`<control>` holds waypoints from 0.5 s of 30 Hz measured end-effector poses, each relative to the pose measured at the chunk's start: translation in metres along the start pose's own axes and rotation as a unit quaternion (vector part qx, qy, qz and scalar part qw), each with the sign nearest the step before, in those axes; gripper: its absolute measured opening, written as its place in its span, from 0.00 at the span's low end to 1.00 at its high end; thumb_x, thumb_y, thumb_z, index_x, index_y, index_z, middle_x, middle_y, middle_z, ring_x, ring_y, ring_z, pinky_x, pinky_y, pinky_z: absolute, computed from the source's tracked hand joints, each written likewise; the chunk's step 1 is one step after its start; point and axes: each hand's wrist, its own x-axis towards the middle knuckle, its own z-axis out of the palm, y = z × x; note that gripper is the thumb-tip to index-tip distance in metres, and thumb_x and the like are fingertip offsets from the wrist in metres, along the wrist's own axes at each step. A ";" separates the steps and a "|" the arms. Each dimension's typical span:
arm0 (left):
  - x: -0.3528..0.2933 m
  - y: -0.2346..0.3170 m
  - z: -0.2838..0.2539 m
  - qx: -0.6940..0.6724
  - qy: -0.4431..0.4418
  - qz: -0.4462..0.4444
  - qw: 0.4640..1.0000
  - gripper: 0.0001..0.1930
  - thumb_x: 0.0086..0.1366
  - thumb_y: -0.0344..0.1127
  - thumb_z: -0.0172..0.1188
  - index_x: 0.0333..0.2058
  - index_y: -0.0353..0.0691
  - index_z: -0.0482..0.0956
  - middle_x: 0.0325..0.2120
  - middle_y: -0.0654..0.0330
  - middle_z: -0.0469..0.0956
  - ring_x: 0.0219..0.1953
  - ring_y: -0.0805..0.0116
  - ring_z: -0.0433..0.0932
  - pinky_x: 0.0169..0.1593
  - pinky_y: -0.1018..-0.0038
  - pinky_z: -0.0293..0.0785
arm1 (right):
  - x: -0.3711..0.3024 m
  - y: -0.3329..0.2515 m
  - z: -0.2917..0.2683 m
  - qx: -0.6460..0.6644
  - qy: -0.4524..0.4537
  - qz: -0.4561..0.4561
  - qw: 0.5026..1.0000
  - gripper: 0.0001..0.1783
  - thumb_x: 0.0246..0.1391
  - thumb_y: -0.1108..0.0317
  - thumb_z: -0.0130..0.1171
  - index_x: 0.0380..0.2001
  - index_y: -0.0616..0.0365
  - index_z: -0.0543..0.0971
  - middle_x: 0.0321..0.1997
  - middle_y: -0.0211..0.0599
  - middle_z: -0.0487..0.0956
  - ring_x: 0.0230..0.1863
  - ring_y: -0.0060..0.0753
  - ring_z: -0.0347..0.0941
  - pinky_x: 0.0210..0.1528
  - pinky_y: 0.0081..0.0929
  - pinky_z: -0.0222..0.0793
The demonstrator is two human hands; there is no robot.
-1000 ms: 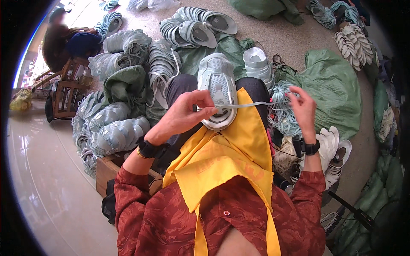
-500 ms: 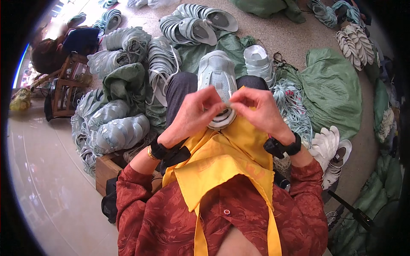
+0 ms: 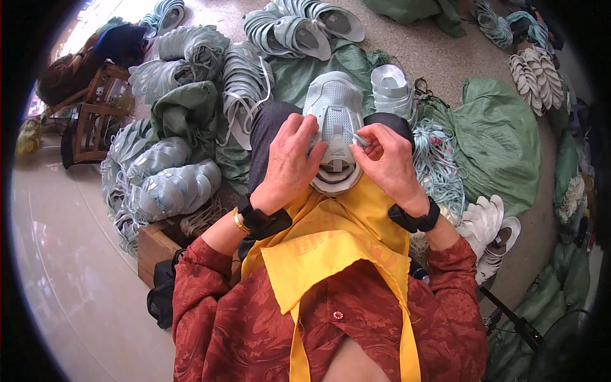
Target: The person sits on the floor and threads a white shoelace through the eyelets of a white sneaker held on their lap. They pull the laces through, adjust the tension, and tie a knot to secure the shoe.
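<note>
A light grey-blue shoe upper (image 3: 336, 105) with a perforated front rests at my knees, its toe pointing away from me and its opening toward me. My left hand (image 3: 289, 159) is closed at its left side, fingers bent over the edge and thumb near the tongue. On the opposite side, my right hand (image 3: 389, 162) pinches the upper's edge between thumb and forefinger, other fingers curled. Whether a lace end is also in those fingertips is too small to tell. A yellow apron (image 3: 344, 254) covers my lap below the shoe.
Nested stacks of shoe uppers (image 3: 178, 188) lie at the left, with more (image 3: 286, 35) ahead. Right of my knees are a bundle of pale blue laces (image 3: 439, 159) and a green sack (image 3: 499, 146). A wooden box (image 3: 156, 251) stands by my left side.
My hands have parted from a fingertip-to-fingertip pinch over the shoe's opening. They have moved up to either side of the upper. The view has shifted slightly.
</note>
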 end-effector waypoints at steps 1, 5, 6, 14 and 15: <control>0.000 0.000 0.000 -0.001 -0.003 -0.003 1.000 0.15 0.60 0.26 0.67 0.42 0.37 0.72 0.36 0.53 0.71 0.35 0.54 0.77 0.37 0.64 0.75 | -0.001 0.000 0.000 -0.002 -0.002 -0.002 1.000 0.13 0.52 0.73 0.70 0.38 0.64 0.77 0.32 0.40 0.78 0.25 0.32 0.79 0.29 0.27 0.76; -0.002 0.001 -0.002 -0.005 -0.003 0.000 1.000 0.15 0.59 0.26 0.67 0.42 0.37 0.72 0.38 0.52 0.72 0.39 0.49 0.77 0.40 0.61 0.74 | -0.003 -0.001 0.000 -0.008 -0.008 -0.004 1.000 0.12 0.53 0.75 0.68 0.39 0.64 0.77 0.34 0.41 0.78 0.28 0.34 0.80 0.31 0.28 0.77; -0.002 0.000 -0.002 -0.007 0.001 0.006 1.000 0.15 0.59 0.25 0.67 0.42 0.36 0.72 0.38 0.51 0.72 0.40 0.48 0.77 0.41 0.60 0.74 | -0.004 -0.002 0.000 -0.010 -0.009 -0.002 1.000 0.11 0.53 0.75 0.67 0.39 0.64 0.77 0.34 0.41 0.78 0.28 0.35 0.80 0.32 0.28 0.77; -0.007 -0.001 -0.003 -0.026 -0.007 -0.002 1.000 0.15 0.58 0.24 0.67 0.41 0.35 0.72 0.40 0.50 0.73 0.43 0.44 0.76 0.44 0.58 0.74 | -0.011 0.000 0.003 -0.008 -0.006 0.003 1.000 0.11 0.54 0.77 0.66 0.40 0.63 0.77 0.35 0.41 0.78 0.30 0.35 0.81 0.33 0.29 0.78; -0.008 -0.002 -0.002 -0.027 -0.007 -0.004 1.000 0.15 0.57 0.24 0.67 0.41 0.35 0.72 0.40 0.50 0.73 0.43 0.44 0.76 0.44 0.58 0.74 | -0.011 -0.001 0.003 -0.008 -0.006 0.004 1.000 0.11 0.55 0.77 0.67 0.40 0.63 0.78 0.35 0.42 0.78 0.30 0.35 0.81 0.33 0.29 0.78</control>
